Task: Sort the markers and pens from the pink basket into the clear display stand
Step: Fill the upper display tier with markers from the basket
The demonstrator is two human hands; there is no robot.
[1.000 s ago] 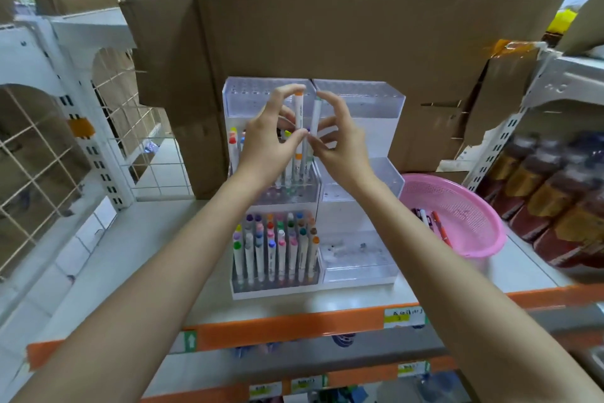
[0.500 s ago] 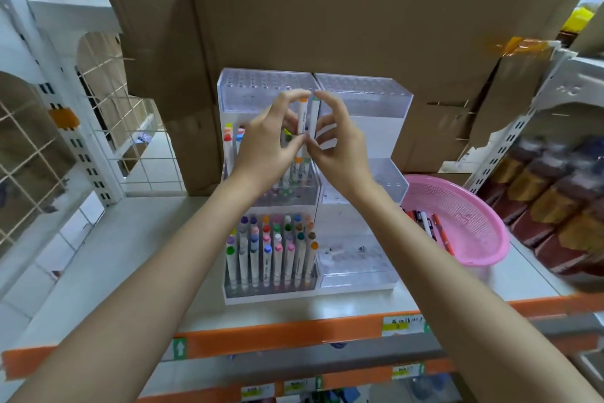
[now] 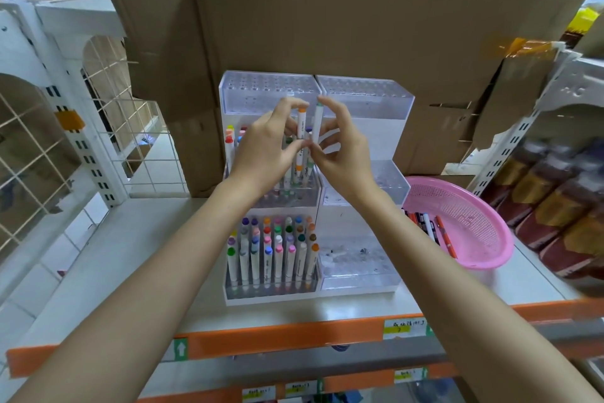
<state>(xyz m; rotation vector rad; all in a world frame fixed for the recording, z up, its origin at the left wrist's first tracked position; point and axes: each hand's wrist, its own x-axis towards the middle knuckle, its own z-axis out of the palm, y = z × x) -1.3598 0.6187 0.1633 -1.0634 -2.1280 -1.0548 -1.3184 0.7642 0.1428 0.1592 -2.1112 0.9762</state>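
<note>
Left grip (image 3: 264, 154): thumb and fingers are curled round an orange-capped marker (image 3: 301, 128), held upright over the left middle tier of the clear display stand (image 3: 366, 92).
Right grip (image 3: 343, 157): fingertips pinch a green-capped marker (image 3: 317, 121), upright and just beside the orange one. I cannot tell if the two touch.
Handling: I judge these to be light, stiff plastic barrels, smooth enough to slip but not fragile. I would hold them at mid-barrel or higher, leaving the lower end free to find its hole.
Counts in hand: two markers, one per grip.
Counts in stand: two columns of three tiers. The front left tier (image 3: 271, 249) is too crowded for a sure count, and I see no markers in the right column.
Counts in basket: one pink basket (image 3: 474, 223) on the shelf (image 3: 130, 255), just right of the stand. At least four loose pens (image 3: 428, 226) show, and my right forearm may hide more.
</note>
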